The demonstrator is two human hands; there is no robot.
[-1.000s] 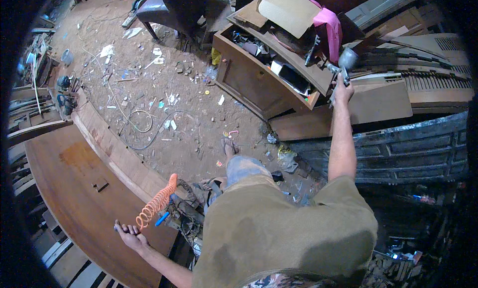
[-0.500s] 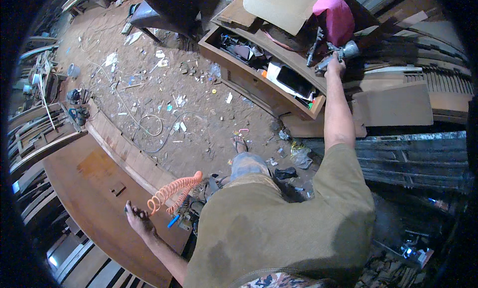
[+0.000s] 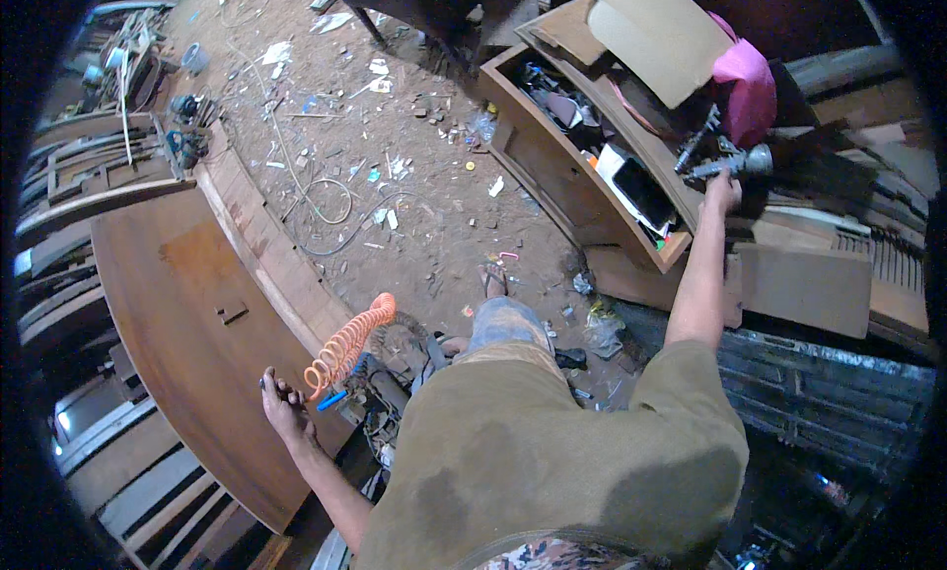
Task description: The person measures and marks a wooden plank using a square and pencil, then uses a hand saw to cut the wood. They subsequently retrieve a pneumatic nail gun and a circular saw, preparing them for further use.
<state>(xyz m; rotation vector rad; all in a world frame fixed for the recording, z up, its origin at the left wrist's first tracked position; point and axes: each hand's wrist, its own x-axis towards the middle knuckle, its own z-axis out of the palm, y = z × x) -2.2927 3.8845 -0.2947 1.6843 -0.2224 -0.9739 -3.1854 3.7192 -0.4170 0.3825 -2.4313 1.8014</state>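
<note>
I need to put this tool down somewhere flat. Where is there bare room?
The broad brown wooden panel by the left hand is mostly bare, apart from a small block near its middle. The open cabinet by the right hand is crammed with tools and cardboard. The dirt floor is littered with scraps and wire.
</note>
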